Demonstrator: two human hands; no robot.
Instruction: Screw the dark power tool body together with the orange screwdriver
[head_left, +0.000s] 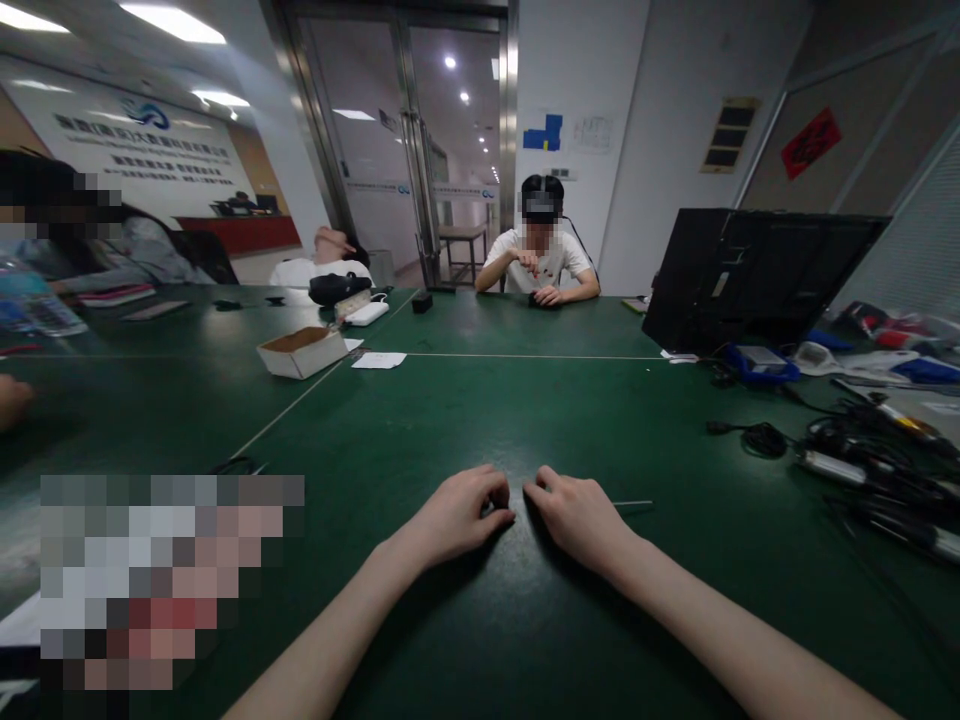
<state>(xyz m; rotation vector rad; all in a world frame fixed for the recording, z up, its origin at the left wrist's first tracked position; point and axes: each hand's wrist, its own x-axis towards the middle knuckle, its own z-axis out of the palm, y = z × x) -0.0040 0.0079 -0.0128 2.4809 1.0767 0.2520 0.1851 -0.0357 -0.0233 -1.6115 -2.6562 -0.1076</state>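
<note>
My left hand (pixel 466 512) rests low over the green table with its fingers curled and thumb tip toward the fingertips. A small dark patch shows between them, too small to name. Close by on the right, my right hand (pixel 577 512) is also closed, its fingertips down near the tabletop and hiding whatever they hold. From behind its wrist side a thin pale rod (pixel 634 504) sticks out to the right. Whether the rod lies under the hand or is gripped, I cannot tell. A small gap separates the two hands.
An open cardboard box (pixel 301 353) and a white paper (pixel 379 360) lie ahead on the left. A black monitor (pixel 757 280) stands at right, with tangled cables (pixel 862 440) in front. Across the table sits a person in a headset (pixel 541 250); other people are at left.
</note>
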